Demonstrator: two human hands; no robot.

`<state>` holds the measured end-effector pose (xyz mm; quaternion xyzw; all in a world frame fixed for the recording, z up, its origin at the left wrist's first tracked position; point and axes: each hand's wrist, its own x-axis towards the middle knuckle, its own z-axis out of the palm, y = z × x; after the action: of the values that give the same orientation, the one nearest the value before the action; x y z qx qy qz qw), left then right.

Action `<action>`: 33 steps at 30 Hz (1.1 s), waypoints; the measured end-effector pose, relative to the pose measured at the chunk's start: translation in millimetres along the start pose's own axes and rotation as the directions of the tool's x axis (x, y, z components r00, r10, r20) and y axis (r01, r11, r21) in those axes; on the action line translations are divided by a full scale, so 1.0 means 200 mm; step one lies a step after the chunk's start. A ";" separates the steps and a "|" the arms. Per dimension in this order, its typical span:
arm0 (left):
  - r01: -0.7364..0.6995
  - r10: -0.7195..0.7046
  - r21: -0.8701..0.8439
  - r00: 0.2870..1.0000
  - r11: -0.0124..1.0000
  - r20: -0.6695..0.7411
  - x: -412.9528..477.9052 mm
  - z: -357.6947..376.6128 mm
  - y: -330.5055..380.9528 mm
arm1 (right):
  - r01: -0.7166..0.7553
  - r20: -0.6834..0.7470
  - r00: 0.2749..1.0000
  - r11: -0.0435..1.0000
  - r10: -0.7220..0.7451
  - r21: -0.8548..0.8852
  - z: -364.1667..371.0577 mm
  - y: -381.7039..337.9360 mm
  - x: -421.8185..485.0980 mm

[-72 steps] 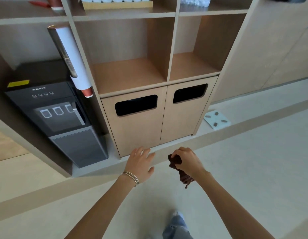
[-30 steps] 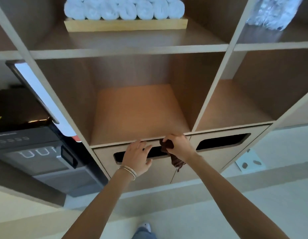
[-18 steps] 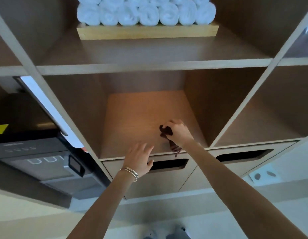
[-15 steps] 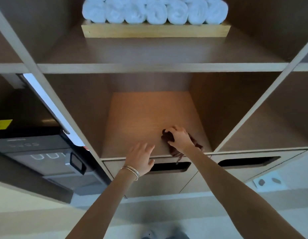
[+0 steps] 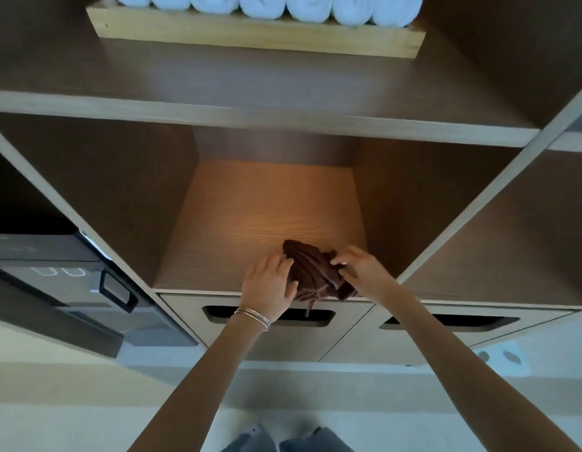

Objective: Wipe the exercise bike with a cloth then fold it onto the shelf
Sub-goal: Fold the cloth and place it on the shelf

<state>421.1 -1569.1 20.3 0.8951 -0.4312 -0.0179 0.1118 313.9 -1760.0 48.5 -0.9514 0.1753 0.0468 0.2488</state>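
Pinching the upper right folds of the cloth (image 5: 310,272), the right hand (image 5: 364,272) has its fingers curled, knuckles up, with the wrist crossing the front lip of the shelf (image 5: 260,210). Left hand (image 5: 270,282): fingers nearly straight and spread, laid against the cloth's left side, thumb touching its lower edge; no closed grasp visible on this side. Thin bracelets (image 5: 253,318) sit at the left wrist. Both forearms reach up and forward from below and converge on the cloth. The cloth is dark brown and bunched, not flat; it lies between the two hands on the shelf floor at the front right, close to the right side wall. One corner and a thin cord hang over the front edge, in front of the slot (image 5: 217,314) in the left cabinet door. Room for moving: the shelf floor behind and to the left of the cloth is bare wood back to the rear wall; side walls bound the bay on both sides and a board closes it above. On that upper board, a wooden tray (image 5: 250,37) holds rolled white towels (image 5: 283,8). A dark dispenser (image 5: 54,288) stands left of the unit.
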 end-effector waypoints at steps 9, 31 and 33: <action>-0.041 0.041 -0.004 0.998 0.999 -0.052 0.00 0.05 0.07 | 0.052 0.069 0.996 0.998 -0.055 0.048 0.02 0.03 0.02; -0.190 0.200 -0.112 0.976 0.975 0.082 0.28 -0.04 -0.32 | -0.003 -0.147 0.989 0.996 0.017 0.094 0.06 -0.10 0.14; -0.175 0.186 -0.121 0.979 0.977 0.087 0.27 -0.05 -0.34 | 0.006 -0.108 0.994 0.997 0.003 0.081 0.06 -0.13 0.16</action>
<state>508.2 -1567.4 18.9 0.8425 -0.5141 -0.0757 0.1419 352.3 -1743.1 43.4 -0.9418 0.1895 -0.0121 0.2776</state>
